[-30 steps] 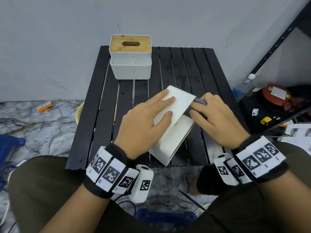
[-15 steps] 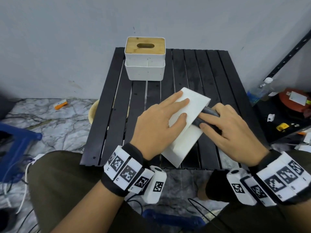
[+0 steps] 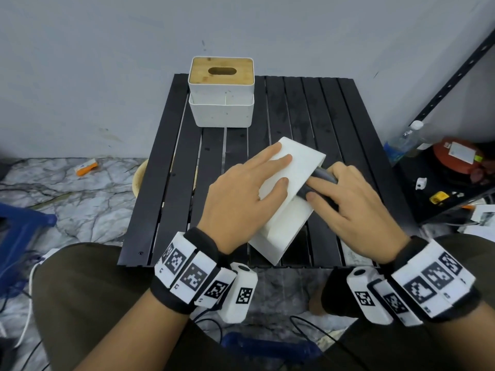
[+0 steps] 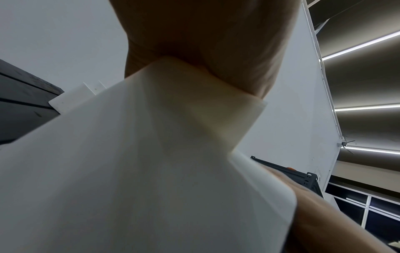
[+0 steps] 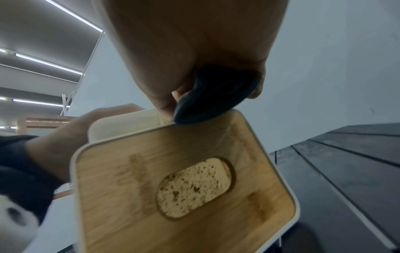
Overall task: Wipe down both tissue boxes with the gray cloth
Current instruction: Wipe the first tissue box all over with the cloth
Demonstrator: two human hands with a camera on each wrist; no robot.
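A white tissue box (image 3: pixel 297 167) lies tipped on its side near the front of the black slatted table (image 3: pixel 308 108). My left hand (image 3: pixel 246 199) rests flat on its upper face with straight fingers. In the left wrist view the box (image 4: pixel 151 171) fills the frame under the palm (image 4: pixel 205 42). My right hand (image 3: pixel 348 207) grips the bunched gray cloth (image 3: pixel 320 178) and presses it against the box's right side. The right wrist view shows the cloth (image 5: pixel 212 95) at the rim of the bamboo lid (image 5: pixel 184 179). A second tissue box (image 3: pixel 222 103) stands upright at the back.
A black metal shelf (image 3: pixel 455 76) rises at the right, with a plastic bottle (image 3: pixel 401 145) and a red object (image 3: pixel 455 156) on the floor beside it. A blue stool (image 3: pixel 21 228) stands at the left. Cables lie on the marble floor near my knees.
My right hand has slid the cloth a little towards me along the box's lid side. The left hand stays flat on the box. The head view has shifted.
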